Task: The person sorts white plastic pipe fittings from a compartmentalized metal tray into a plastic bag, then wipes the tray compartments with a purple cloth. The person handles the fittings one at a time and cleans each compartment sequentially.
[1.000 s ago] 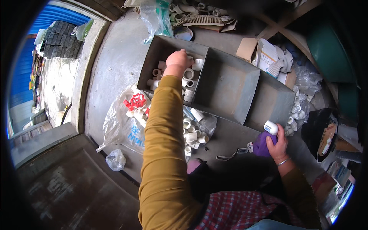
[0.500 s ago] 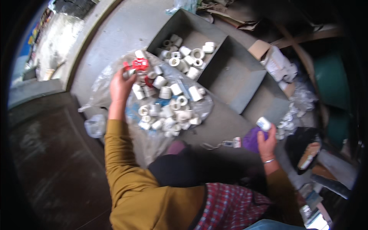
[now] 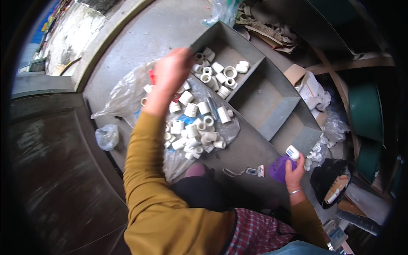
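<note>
My left hand (image 3: 173,68) is blurred over the near left rim of a grey divided metal box (image 3: 245,47). Its fingers are smeared, so what they hold cannot be told. White pipe fittings (image 3: 230,72) lie loose in the box's left compartment. More white fittings (image 3: 199,125) are heaped on a clear plastic bag (image 3: 123,87) beneath my left forearm, with a red piece (image 3: 152,77) partly hidden there. At the right, my right hand (image 3: 294,173) is closed around a small white cylindrical piece (image 3: 292,152) with a dark mark. A purple cloth (image 3: 279,168) sits against its fingers.
A small device on a strap (image 3: 251,171) lies on the floor near my knees. A crumpled clear bag (image 3: 107,137) is at the left, by a dark panel (image 3: 55,170). Cardboard (image 3: 295,74), plastic wrap (image 3: 335,121) and a black container (image 3: 330,182) crowd the right side.
My left hand has moved up and right, from the red piece on the bag to the box's rim. My right hand still holds the white piece, and the view has shifted slightly.
</note>
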`<state>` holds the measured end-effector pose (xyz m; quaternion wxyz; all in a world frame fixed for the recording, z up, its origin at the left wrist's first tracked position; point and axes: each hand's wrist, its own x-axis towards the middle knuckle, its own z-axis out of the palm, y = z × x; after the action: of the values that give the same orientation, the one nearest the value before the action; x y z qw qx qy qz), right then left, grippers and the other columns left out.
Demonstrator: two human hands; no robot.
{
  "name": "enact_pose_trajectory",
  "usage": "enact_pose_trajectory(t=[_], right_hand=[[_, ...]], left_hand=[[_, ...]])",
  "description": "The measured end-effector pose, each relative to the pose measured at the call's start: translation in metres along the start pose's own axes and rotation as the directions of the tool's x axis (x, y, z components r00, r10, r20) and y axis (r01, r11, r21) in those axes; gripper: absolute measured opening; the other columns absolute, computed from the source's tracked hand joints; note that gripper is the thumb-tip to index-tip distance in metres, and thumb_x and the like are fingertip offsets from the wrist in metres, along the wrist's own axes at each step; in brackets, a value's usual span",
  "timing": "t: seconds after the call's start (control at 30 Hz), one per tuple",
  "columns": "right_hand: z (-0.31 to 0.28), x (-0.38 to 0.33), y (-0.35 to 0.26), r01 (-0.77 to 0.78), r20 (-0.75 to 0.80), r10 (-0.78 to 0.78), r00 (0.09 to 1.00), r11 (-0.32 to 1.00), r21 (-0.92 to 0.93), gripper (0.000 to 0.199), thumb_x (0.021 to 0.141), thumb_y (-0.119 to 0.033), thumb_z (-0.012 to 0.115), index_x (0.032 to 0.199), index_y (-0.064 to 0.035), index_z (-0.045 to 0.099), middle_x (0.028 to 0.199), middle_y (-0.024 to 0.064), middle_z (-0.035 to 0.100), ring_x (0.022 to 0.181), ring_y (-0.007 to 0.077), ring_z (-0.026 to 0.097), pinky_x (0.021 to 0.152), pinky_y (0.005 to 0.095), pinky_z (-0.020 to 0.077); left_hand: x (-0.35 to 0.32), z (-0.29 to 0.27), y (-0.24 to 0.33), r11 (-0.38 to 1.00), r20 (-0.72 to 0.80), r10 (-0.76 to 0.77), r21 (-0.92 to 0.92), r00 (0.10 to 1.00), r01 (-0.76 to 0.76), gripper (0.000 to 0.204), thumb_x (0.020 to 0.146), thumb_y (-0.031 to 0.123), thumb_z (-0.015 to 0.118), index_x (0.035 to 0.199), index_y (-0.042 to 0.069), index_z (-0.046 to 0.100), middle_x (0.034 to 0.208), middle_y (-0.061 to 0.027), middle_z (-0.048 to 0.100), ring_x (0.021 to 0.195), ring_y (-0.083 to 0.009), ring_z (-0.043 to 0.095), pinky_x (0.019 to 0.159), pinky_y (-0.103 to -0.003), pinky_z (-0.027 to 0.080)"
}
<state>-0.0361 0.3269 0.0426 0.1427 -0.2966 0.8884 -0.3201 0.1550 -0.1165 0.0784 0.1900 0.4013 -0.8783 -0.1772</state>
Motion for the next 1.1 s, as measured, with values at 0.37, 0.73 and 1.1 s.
enact_pose_trajectory(t=[0.37, 0.73, 1.1], right_hand=[[0.006, 0.003, 0.003, 0.054, 0.016, -0.055, 0.998, 0.998, 0.006, 0.053, 0.071, -0.012, 0.06, 0.117, 0.0015, 0.038, 0.098, 0.0204, 0.057, 0.093, 0.0294, 0.058, 0.079, 0.0347, 0.0446], [0.006, 0.0, 0.0, 0.036, 0.021, -0.036, 0.999, 0.999, -0.015, 0.053, 0.072, -0.012, 0.059, 0.119, 0.0016, 0.038, 0.1, 0.0195, 0.057, 0.093, 0.0283, 0.058, 0.081, 0.0346, 0.044], [0.008, -0.001, -0.001, 0.066, -0.006, -0.066, 0.998, 0.998, 0.0, 0.052, 0.071, -0.01, 0.06, 0.117, 0.001, 0.039, 0.099, 0.0197, 0.057, 0.094, 0.0287, 0.058, 0.08, 0.0339, 0.0443]], left_hand=[[0.095, 0.116, 0.009, 0.872, 0.748, -0.332, 0.476, 0.575, -0.115, 0.033, 0.082, 0.013, 0.046, 0.113, 0.008, 0.052, 0.117, -0.0126, 0.053, 0.105, -0.028, 0.053, 0.079, -0.039, 0.048], [0.086, 0.122, 0.011, 0.869, 0.602, -0.339, 0.494, 0.723, -0.004, 0.033, 0.076, 0.017, 0.058, 0.108, 0.011, 0.056, 0.107, -0.0103, 0.059, 0.103, -0.0263, 0.055, 0.081, -0.04, 0.047], [0.076, 0.116, 0.005, 0.919, 0.63, -0.286, 0.394, 0.722, 0.02, 0.062, 0.062, 0.017, 0.072, 0.117, 0.008, 0.045, 0.12, -0.0174, 0.046, 0.109, -0.0296, 0.048, 0.087, -0.037, 0.043]])
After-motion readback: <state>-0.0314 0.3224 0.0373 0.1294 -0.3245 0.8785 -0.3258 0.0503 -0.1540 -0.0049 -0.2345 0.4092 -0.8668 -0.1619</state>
